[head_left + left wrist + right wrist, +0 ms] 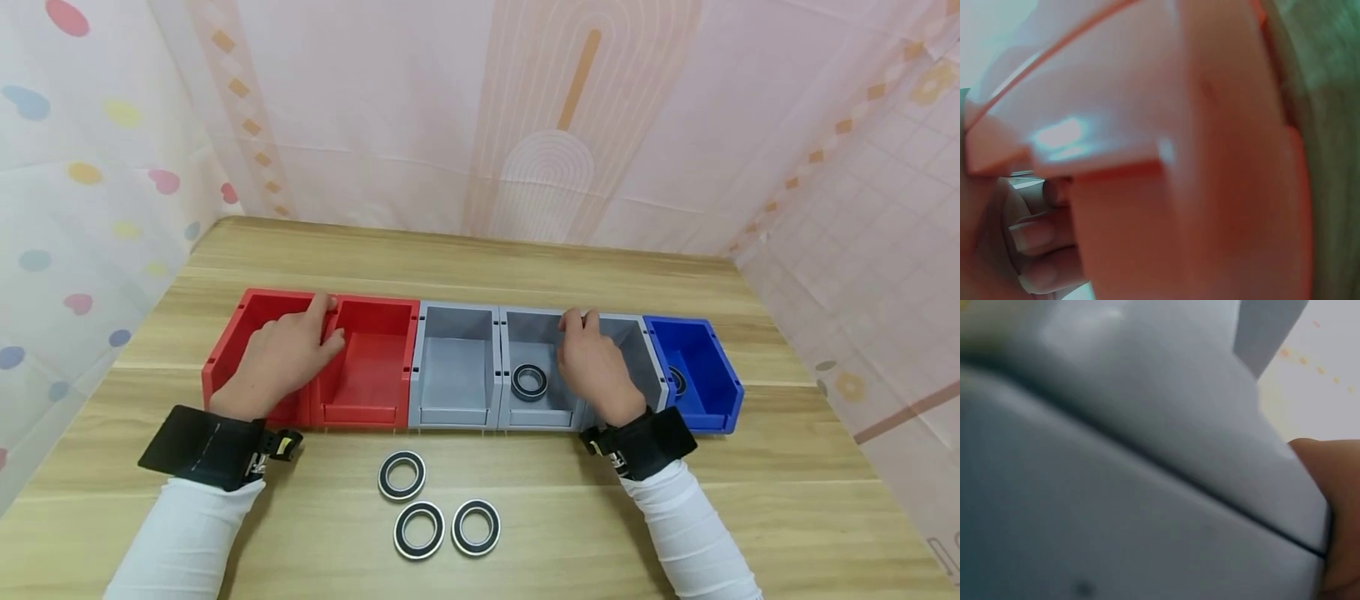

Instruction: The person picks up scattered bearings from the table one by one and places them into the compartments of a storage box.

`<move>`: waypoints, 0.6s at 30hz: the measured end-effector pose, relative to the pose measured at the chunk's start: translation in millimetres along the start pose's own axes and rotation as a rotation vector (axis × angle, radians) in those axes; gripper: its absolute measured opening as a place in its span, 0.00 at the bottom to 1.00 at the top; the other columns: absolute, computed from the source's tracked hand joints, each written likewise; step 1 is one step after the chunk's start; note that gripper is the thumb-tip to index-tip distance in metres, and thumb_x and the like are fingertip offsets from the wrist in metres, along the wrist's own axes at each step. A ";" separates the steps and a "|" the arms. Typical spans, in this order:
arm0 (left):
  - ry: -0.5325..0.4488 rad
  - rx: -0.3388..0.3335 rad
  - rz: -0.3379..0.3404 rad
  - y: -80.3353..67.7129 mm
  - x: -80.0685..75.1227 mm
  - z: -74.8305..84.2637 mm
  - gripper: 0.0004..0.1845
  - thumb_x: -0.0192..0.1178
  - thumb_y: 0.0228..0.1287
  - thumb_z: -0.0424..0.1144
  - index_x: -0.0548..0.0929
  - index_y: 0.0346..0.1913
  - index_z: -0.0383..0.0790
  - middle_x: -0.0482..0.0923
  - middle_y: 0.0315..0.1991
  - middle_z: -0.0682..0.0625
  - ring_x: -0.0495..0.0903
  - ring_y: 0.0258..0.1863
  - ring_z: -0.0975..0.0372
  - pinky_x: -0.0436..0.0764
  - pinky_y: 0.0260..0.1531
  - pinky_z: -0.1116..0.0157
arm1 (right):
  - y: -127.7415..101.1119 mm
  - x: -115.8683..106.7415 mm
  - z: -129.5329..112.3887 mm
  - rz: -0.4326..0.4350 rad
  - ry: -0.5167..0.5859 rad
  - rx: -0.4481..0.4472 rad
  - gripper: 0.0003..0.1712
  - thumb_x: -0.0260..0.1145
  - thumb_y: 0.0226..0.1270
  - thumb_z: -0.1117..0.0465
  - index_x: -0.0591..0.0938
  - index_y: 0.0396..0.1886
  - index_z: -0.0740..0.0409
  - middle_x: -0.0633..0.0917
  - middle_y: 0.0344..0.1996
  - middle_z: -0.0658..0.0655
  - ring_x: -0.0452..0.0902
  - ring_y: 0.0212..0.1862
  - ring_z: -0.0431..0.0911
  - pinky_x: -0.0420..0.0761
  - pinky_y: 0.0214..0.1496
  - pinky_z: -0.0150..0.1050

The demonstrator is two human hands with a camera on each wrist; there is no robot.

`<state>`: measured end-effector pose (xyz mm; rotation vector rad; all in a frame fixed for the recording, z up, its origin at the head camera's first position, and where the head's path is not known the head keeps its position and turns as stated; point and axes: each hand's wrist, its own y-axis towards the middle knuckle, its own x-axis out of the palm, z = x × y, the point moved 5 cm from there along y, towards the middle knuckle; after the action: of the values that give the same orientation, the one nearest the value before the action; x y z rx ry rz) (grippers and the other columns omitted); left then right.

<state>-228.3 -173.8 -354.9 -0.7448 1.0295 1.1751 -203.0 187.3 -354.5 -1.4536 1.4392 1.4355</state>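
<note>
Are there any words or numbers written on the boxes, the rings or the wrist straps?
No text can be read in any view.
Black strap on the left wrist: a small yellow-and-white tag at its edge, too small to read.
Black strap on the right wrist: small white marks, too blurred to read.
Red plastic bins, grey plastic bins, blue plastic bin and black-and-silver bearing rings: no lettering shows.
</note>
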 end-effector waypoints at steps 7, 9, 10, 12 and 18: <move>0.023 0.016 0.020 -2.3 -4.7 0.9 0.30 0.67 0.56 0.41 0.64 0.56 0.33 0.74 0.20 0.48 0.72 0.15 0.59 0.80 0.20 0.58 | 1.5 0.9 -0.5 -0.022 -0.008 0.024 0.13 0.57 0.66 0.67 0.67 0.48 0.64 0.69 0.35 0.65 0.64 0.16 0.51 0.66 0.16 0.41; 0.039 0.007 0.038 -4.8 -6.6 1.6 0.31 0.68 0.54 0.41 0.64 0.55 0.32 0.76 0.25 0.45 0.74 0.17 0.57 0.82 0.22 0.53 | 1.3 1.5 -1.4 -0.033 -0.005 0.034 0.13 0.58 0.66 0.67 0.67 0.48 0.63 0.69 0.35 0.64 0.65 0.16 0.51 0.67 0.17 0.41; 0.048 0.002 0.049 -6.4 -7.8 2.4 0.31 0.68 0.54 0.41 0.65 0.55 0.32 0.77 0.29 0.42 0.75 0.19 0.55 0.82 0.24 0.51 | 1.0 1.6 -2.2 -0.037 -0.005 0.036 0.14 0.59 0.66 0.67 0.67 0.48 0.63 0.69 0.35 0.64 0.65 0.16 0.51 0.67 0.16 0.41; 0.067 -0.002 0.075 -9.6 -10.9 5.3 0.31 0.69 0.53 0.41 0.66 0.54 0.31 0.76 0.36 0.38 0.77 0.22 0.52 0.82 0.27 0.47 | 0.2 1.5 -3.7 -0.044 -0.003 0.041 0.14 0.59 0.66 0.66 0.67 0.48 0.62 0.69 0.34 0.63 0.65 0.16 0.51 0.67 0.16 0.41; 0.099 -0.001 0.086 -18.0 -25.1 22.8 0.31 0.69 0.54 0.42 0.67 0.55 0.29 0.73 0.41 0.34 0.75 0.21 0.53 0.81 0.26 0.49 | 0.6 -0.1 -7.1 -0.049 -0.001 0.031 0.14 0.60 0.66 0.66 0.67 0.48 0.63 0.68 0.34 0.62 0.65 0.16 0.50 0.66 0.16 0.40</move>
<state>-206.7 -167.4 -323.9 -0.7718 1.1526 1.2229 -201.8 180.5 -352.8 -1.4594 1.4094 1.3781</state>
